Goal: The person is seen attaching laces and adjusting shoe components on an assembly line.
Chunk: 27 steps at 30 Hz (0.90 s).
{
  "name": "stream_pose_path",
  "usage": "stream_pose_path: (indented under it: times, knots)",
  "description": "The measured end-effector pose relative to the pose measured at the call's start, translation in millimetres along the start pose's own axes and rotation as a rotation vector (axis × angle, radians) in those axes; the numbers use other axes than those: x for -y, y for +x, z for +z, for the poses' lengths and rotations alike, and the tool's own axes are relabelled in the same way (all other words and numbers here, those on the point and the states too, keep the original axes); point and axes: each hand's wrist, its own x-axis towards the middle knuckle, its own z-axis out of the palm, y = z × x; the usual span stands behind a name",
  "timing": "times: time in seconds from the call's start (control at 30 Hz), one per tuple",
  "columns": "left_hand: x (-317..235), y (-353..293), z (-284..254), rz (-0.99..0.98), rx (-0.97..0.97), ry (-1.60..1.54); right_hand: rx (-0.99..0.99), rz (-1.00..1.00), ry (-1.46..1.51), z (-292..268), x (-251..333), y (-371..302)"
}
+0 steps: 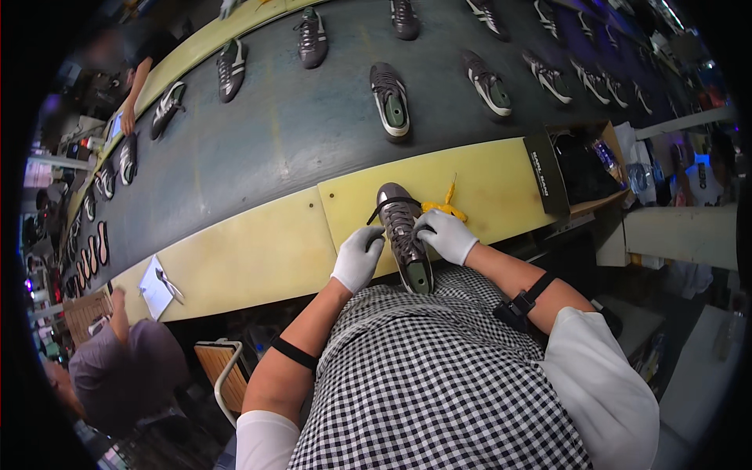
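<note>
A dark metallic grey sneaker (pixel 402 225) with dark laces and a green insole lies in front of me, toe pointing away and heel against my checked apron. A black lace end (pixel 374 217) sticks out to the left near the toe. My left hand (pixel 358 257), in a white glove, is at the shoe's left side with fingers closed; what they pinch, if anything, is too small to make out. On the other side, my right hand (pixel 448 237), gloved too, has bent fingers pinching at the laces. Just beyond it lies a yellow tool (pixel 445 208) with a thin tip.
Yellow boards (pixel 258 243) edge a dark conveyor belt (pixel 298 133) carrying several similar sneakers (pixel 389 102). An open box (pixel 548 176) stands right of the shoe. Paper with scissors (pixel 160 286) lies to the left. Other people sit at left, one person's arm (pixel 137 94) reaching toward the belt.
</note>
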Motion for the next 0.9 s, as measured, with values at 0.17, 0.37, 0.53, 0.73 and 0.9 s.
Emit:
stream_pose_path:
  times: [0.17,0.37,0.53,0.73,0.9]
  knots:
    - [-33,14,12,0.172,0.104,0.221,-0.1,-0.116,0.015,-8,17,-1]
    - [-48,21,6,0.081,0.276,0.387,-0.134,-0.205,0.074,-14,29,2]
    - [-106,-1,-14,-0.318,0.312,-0.306,-0.079,-0.176,0.236,-15,7,-3]
    - [-161,-10,-30,-0.12,0.116,-0.267,0.061,-0.356,0.281,-3,18,-7]
    - [-101,15,-17,-0.005,-0.066,-0.511,0.034,-0.183,0.321,2,15,5]
